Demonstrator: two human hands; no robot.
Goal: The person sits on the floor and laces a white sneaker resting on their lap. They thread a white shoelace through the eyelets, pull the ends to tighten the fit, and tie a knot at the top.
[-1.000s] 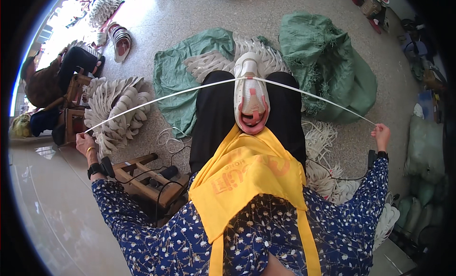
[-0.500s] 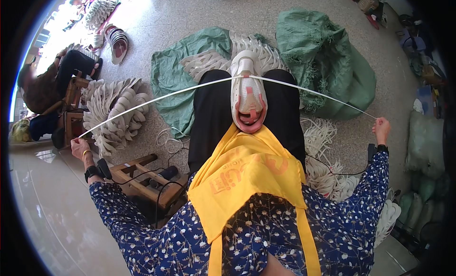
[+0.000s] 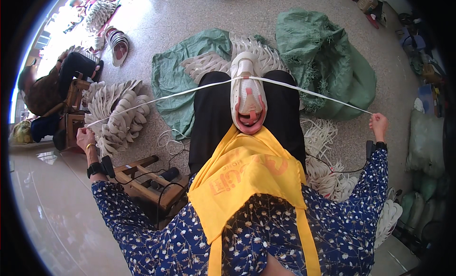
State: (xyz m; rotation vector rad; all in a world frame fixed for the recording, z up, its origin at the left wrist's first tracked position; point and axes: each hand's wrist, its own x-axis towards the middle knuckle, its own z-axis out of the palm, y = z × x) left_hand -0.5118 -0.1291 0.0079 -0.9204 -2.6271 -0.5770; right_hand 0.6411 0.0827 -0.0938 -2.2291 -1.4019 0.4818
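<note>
A white and pink sneaker upper [image 3: 248,100] lies between my knees, its pink-lined opening toward me. One long white shoelace [image 3: 190,91] crosses it near the toe end and stretches out to both sides. Far to the left, my left hand [image 3: 86,138] is closed on one end of the lace. At the far right, my right hand [image 3: 378,125] pinches the other end. Both arms are spread wide, and the lace sags slightly on the left. A yellow apron [image 3: 242,171] covers my lap below the shoe.
Stacked pale shoe uppers [image 3: 118,112] lie left, near a wooden stool [image 3: 149,181]. Green sacks [image 3: 323,62] spread ahead. Bundled white laces [image 3: 323,138] lie by my right leg. Another person [image 3: 45,93] sits at far left. A black cable [image 3: 159,200] runs beside the stool.
My left hand has come slightly up and inward, and the right hand has moved a little inward. The lace looks slacker on the left. The shoe stays in place.
</note>
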